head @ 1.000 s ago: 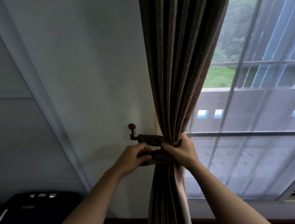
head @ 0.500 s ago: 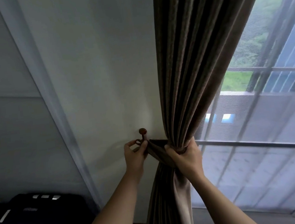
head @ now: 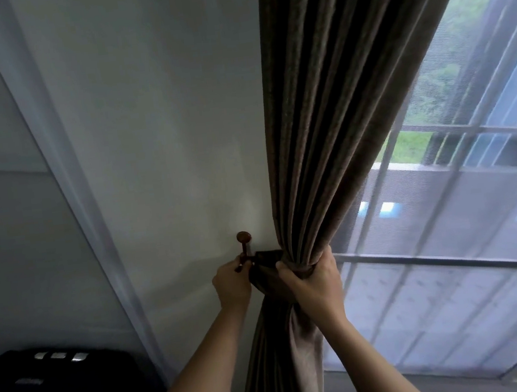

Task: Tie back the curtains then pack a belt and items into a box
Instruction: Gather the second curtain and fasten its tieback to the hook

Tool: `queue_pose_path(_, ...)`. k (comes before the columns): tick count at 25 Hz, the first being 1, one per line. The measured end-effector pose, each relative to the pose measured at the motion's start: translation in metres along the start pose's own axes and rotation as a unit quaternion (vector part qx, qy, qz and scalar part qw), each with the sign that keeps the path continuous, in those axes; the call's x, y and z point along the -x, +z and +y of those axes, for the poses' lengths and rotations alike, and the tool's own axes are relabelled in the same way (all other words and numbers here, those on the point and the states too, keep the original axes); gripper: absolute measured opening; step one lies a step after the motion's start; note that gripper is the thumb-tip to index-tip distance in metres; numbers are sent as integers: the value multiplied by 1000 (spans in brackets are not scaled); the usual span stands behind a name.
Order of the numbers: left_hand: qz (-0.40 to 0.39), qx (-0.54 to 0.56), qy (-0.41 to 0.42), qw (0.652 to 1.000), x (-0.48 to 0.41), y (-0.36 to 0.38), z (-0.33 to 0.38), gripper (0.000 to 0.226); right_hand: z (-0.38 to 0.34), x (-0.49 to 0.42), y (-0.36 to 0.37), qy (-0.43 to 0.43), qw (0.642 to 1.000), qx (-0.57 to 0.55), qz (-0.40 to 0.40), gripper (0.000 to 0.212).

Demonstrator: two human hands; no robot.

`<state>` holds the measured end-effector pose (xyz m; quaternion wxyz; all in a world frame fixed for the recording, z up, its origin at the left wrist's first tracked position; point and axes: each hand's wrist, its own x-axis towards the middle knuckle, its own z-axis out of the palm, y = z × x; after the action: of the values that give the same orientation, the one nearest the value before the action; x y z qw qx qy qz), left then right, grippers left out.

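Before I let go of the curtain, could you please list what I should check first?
1. Curtain gathered into one bundle, gripped by the right hand: ok.
2. Tieback wrapped round the bundle: ok, though partly under that hand.
3. Tieback's end looped onto the hook: cannot tell; the left hand pinches it there and covers the joint.
4. Hook upright on the wall: ok.
5. Window uncovered beside the bundle: ok.
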<state>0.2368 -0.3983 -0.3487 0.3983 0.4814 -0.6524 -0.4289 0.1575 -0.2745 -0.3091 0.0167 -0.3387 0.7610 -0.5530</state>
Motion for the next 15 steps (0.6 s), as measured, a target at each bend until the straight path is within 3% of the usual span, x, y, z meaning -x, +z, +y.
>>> queue_pose_path(5, -119, -16, 10, 993, -28, -20, -10, 24, 3, -7, 4, 4, 1000, 17, -14, 68)
queue_pose_path(11, -206, -119, 161, 958, -51, -34, -15, 28, 2, -10, 4, -3, 999, 47, -25, 70)
queue_pose_path(15, -253, -67, 90, 961, -56, -38, -17, 29, 3, -9, 6, -6, 999, 44, -16, 63)
